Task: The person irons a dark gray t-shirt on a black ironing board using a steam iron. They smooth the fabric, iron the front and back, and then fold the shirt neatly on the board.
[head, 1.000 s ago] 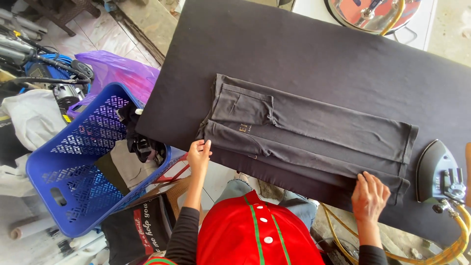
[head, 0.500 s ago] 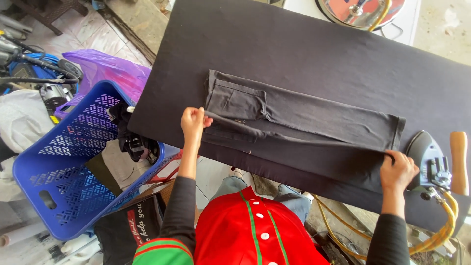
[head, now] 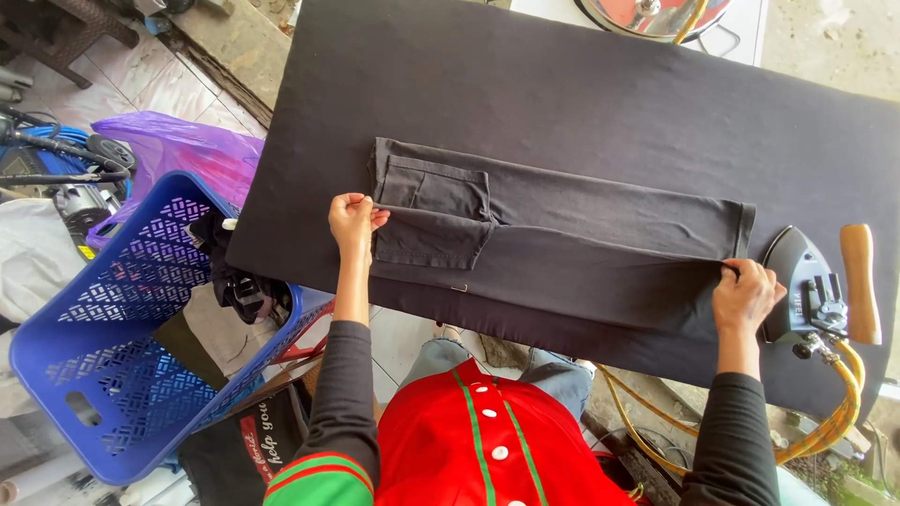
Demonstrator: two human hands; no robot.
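Note:
A pair of dark grey trousers (head: 581,234) lies lengthwise on a black padded ironing table (head: 581,103). The near leg is lifted and partly folded over the far leg. My left hand (head: 352,223) pinches the waistband edge at the left end. My right hand (head: 745,295) pinches the hem at the right end, close beside an iron (head: 811,290) with a wooden handle lying on the table.
A blue plastic laundry basket (head: 122,328) with dark clothes in it stands left of the table, a purple bag (head: 183,150) behind it. Yellow hoses (head: 834,412) run from the iron down past the table's near edge. A round metal vessel (head: 647,14) sits at the far side.
Both hands took hold of the trousers' near edge and lifted it toward the far side, folding one leg over the other. The right hand shifted right to the hem by the iron.

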